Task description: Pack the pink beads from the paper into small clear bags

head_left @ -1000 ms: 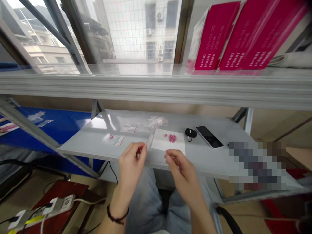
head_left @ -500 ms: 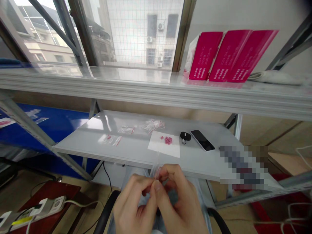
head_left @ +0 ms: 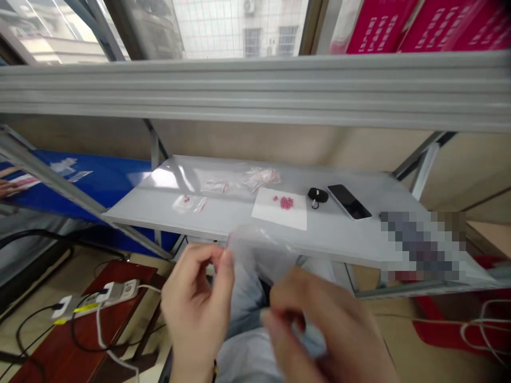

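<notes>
My left hand pinches a clear plastic zip bag by its reddish edge, between thumb and forefinger. The bag spreads out to the right above my lap, thin and blurred. My right hand is close to the bag's right end, its fingers curled but smeared by motion; whether they grip anything cannot be made out. Beyond the hands, a white sheet of paper lies on the grey table. On it sits a cluster of small pink beads, with a few more beads beside them.
Several clear bags lie at the back, and a bag with pink bits at left. A black case and a phone lie right of the paper. A shelf edge crosses above. Another person's hands show far left.
My hands were together at the bag; now they have parted, the right one moving right, and the bag is spread between them. The view has tilted down.
</notes>
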Tool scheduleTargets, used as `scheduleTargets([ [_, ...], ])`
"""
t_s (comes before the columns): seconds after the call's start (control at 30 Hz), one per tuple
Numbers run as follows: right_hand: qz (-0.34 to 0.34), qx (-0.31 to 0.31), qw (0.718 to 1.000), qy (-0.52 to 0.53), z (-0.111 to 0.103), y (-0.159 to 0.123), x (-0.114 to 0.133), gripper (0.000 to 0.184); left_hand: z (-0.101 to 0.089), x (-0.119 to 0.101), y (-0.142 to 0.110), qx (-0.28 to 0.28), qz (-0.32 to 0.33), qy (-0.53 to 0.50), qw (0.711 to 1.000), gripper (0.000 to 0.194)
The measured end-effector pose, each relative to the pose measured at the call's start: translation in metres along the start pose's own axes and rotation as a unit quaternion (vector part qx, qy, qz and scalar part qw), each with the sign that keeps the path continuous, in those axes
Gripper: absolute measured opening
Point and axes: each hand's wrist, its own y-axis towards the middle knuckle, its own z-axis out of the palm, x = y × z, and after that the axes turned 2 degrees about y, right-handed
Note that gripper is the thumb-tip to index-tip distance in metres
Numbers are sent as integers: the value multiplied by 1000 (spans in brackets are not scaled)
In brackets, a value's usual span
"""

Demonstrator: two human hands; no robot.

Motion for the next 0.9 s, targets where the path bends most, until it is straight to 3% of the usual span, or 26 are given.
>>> scheduleTargets([
  [0.1,71,-86,991,78,6,25,-26,11,18,9,3,84,26,32,996,8],
  [0.27,100,-81,974,186,27,27,-59,7,38,12,-13,159,89,37,983,10],
  [0.43,110,-126,972,164,29,20,-67,6,50,10,-24,173,80,24,981,15],
  [0.53,83,-149,978,122,26,18,-70,5,53,10,-24,160,47,24,986,16],
  [0.73,-59,-47,997,13,17,17,-64,22,44,9,-11,143,6,52,988,23],
  [0.9,-43,-60,997,7,15,21,-52,26,43,7,-13,157,12,26,987,23],
])
